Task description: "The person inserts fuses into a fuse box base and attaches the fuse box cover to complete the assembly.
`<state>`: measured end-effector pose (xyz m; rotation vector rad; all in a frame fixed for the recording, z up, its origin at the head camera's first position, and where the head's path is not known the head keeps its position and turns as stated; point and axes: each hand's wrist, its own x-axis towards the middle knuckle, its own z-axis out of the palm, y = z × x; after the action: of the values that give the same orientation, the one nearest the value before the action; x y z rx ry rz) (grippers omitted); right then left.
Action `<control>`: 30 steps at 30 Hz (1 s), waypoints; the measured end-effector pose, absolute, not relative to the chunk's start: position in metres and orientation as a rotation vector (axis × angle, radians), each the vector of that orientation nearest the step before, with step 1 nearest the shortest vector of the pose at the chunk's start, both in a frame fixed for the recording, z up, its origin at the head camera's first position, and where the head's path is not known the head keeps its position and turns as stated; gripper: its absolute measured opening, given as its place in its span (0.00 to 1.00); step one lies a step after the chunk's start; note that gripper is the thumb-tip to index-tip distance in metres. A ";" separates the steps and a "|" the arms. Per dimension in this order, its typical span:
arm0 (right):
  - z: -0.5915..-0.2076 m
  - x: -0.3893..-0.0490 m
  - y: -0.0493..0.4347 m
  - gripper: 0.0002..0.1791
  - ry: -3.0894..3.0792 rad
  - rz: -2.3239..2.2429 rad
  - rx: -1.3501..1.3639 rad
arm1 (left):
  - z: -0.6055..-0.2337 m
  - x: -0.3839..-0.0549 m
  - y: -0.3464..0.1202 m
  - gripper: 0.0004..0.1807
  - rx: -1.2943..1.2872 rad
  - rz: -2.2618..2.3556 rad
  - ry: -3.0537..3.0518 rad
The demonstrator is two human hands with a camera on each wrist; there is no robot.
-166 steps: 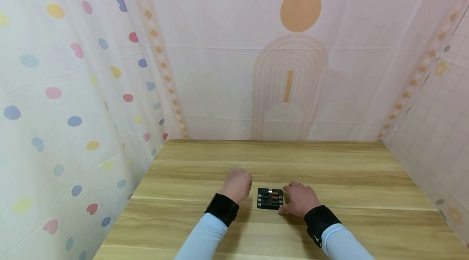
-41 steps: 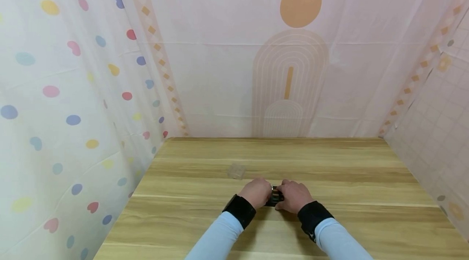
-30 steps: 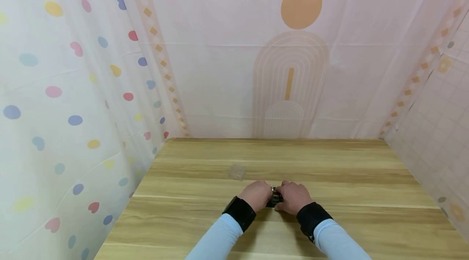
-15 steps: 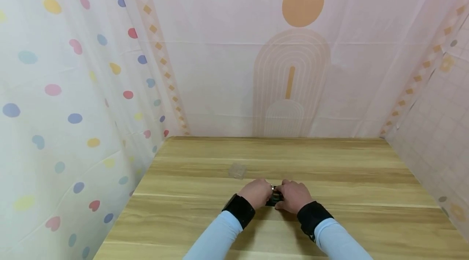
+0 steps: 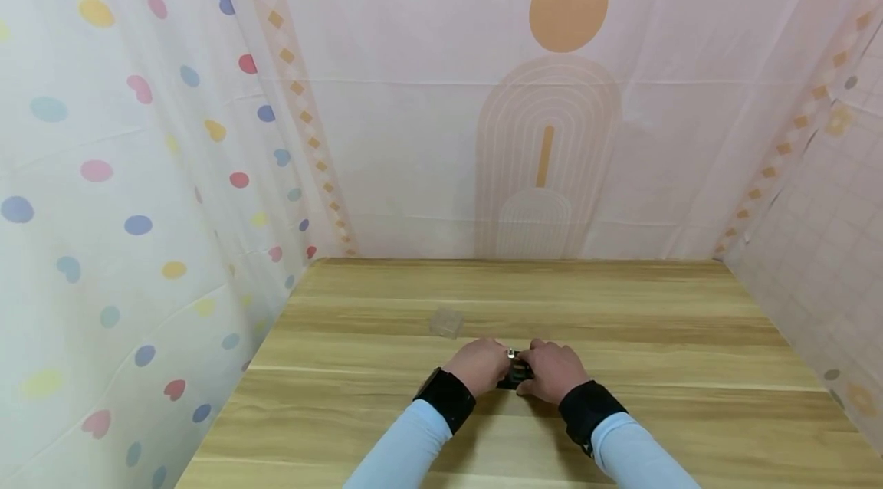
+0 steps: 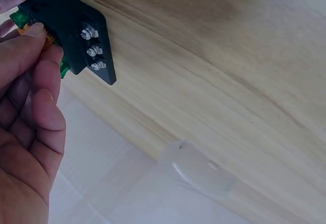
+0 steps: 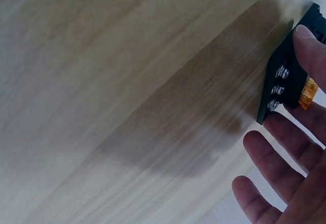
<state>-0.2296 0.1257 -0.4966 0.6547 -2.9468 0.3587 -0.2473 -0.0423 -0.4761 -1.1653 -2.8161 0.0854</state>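
A black fuse block (image 5: 510, 382) lies on the table between both hands, with several silver screw terminals (image 6: 93, 51) along its edge. My left hand (image 5: 479, 365) is at its left side, thumb and forefinger pinching an orange blade fuse (image 6: 49, 41) seated among green fuses (image 6: 64, 69). My right hand (image 5: 554, 371) holds the block by its right side. In the right wrist view its thumb lies on one edge and a finger on another, the other fingers spread; another orange fuse (image 7: 308, 93) shows there. The hands hide much of the block in the head view.
A clear plastic cover (image 5: 446, 322) lies on the wood-grain table (image 5: 621, 305), behind and left of the hands. Patterned curtains (image 5: 414, 152) hang behind and on both sides of the table.
From beside the clear cover, my left hand has moved right to the fuse block, uncovering the cover. My right hand stays at the block. Over the last second, the left hand has shifted slightly left.
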 end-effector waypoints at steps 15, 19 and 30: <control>-0.495 -0.227 0.124 0.25 -2.950 0.362 0.656 | -0.472 -0.239 -0.037 0.07 -1.129 0.214 -2.789; -0.495 -0.227 0.125 0.25 -2.956 0.376 0.652 | -0.476 -0.242 -0.039 0.09 -1.149 0.166 -2.781; -0.495 -0.228 0.126 0.24 -2.959 0.401 0.654 | -0.478 -0.249 -0.045 0.12 -1.204 0.023 -2.786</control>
<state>-0.2277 0.1256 -0.4946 0.6537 -2.9588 0.4014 -0.2489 -0.0454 -0.4780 -1.2041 -2.7864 0.0231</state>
